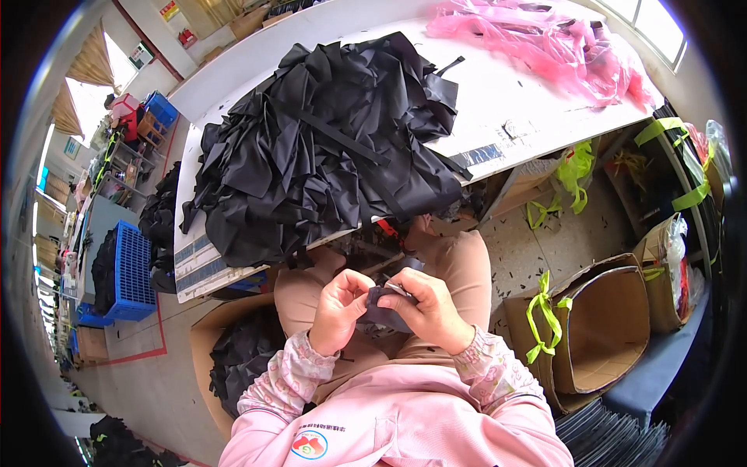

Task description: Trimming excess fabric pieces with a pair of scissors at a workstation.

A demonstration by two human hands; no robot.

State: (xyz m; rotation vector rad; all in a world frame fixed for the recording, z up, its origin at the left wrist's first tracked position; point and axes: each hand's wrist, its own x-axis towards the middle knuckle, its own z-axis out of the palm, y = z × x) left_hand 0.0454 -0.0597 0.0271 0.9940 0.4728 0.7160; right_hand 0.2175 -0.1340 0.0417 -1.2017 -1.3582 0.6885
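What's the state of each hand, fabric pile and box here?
left hand: closed on the small dark fabric piece, pinching its left edge
right hand: gripping the same piece from the right
black fabric pile: heaped loose on the white table, overhanging its near edge
pink plastic bags: crumpled on the table
cardboard box: open, looks empty
blue crate: on the floor, contents unclear

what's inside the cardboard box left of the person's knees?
The cardboard box holds dark fabric pieces, same look as the pile on the table. The left arm covers its near side; the bottom is hidden.
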